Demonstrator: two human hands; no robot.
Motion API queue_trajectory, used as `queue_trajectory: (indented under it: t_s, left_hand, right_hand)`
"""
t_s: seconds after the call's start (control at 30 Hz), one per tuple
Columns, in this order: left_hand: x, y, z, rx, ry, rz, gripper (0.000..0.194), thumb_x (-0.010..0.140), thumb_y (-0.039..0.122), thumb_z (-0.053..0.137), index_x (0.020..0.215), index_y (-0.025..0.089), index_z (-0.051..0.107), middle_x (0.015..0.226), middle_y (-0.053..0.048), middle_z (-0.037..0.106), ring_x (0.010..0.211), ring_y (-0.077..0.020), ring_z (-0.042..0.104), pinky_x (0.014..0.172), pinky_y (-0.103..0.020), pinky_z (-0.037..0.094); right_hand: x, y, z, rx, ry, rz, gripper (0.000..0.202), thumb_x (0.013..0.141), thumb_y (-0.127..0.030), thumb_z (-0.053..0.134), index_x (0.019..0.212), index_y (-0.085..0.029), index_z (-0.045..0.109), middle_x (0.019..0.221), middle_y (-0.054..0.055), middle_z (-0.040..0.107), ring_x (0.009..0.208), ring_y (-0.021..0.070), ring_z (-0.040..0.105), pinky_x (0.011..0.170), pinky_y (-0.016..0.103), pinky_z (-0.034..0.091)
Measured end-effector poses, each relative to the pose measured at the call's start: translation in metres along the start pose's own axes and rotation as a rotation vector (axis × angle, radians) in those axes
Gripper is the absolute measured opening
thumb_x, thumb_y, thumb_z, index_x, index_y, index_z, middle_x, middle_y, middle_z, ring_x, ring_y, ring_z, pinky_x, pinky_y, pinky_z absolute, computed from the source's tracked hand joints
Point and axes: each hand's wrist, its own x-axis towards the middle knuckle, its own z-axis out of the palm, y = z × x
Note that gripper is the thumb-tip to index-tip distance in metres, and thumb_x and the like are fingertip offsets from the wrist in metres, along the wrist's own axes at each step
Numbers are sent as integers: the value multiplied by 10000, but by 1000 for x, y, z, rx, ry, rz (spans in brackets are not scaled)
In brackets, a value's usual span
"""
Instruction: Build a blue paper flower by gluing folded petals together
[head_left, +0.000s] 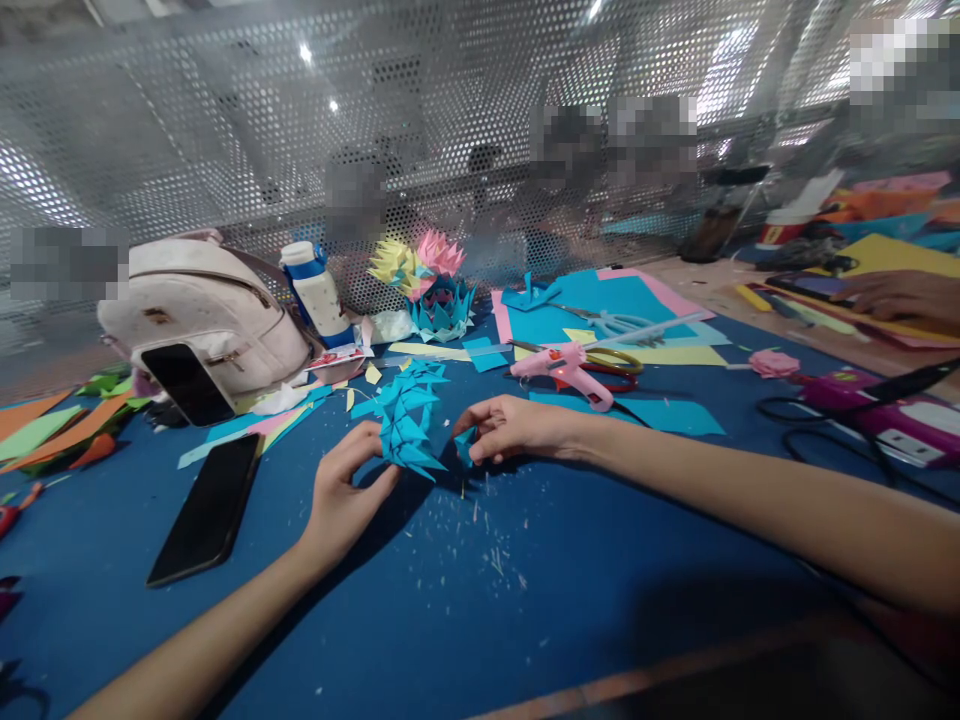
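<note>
My left hand (346, 482) grips a spiky blue folded-paper flower (409, 415) by its left side, just above the blue tabletop (555, 600). A small folded blue paper piece (465, 446) is pinched between the fingers and thumb of my right hand (510, 430). The two hands are close together, with a narrow gap between flower and piece. Beyond my right hand lies a pink glue gun (562, 366) with a clear glue stick (652, 328) out of its back. Scissors (611, 372) rest behind the gun.
A white backpack (202, 300), a bottle (319, 295) and finished paper flowers (439, 285) stand at the back. Two phones (206, 510) are at left, one leaning on the backpack. Blue sheets (585, 300) and a magenta power strip (877, 415) lie right. Another person's hand (896, 300) is far right.
</note>
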Motion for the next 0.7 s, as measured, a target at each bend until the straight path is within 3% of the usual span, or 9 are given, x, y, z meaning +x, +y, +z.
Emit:
queue_trajectory:
  t_s: [0.2,0.37,0.53,0.7]
  left_hand:
    - [0,-2,0,-30,5,-31,119,843,97,630,761,183,634,819,-3,603,745,-125,558,672,-217,435]
    - [0,-6,0,-92,-10,-104,77,852,136,638,808,179,683,887,-34,637,825,-156,600,714,-246,478]
    - [-2,-9,0,-136,-1,-158,64,861,153,642,824,181,686,894,-35,632,839,-153,600,720,-248,501]
    - [-2,-9,0,-157,-3,-182,51,859,172,654,829,186,693,882,-27,630,825,-146,598,721,-246,506]
  right_hand:
    - [2,3,-1,-105,47,-70,350,620,-301,872,846,-125,673,663,13,690,584,98,655,466,158,428]
    - [1,2,-1,-192,25,-139,315,652,-320,853,846,-124,701,661,18,692,598,114,669,486,176,441]
    - [1,0,-1,-134,8,-168,325,686,-333,832,898,-130,693,640,6,683,540,93,644,467,170,428]
    - [2,-1,-3,-26,-7,-164,364,693,-337,842,872,-174,570,578,-44,634,526,91,645,439,140,405]
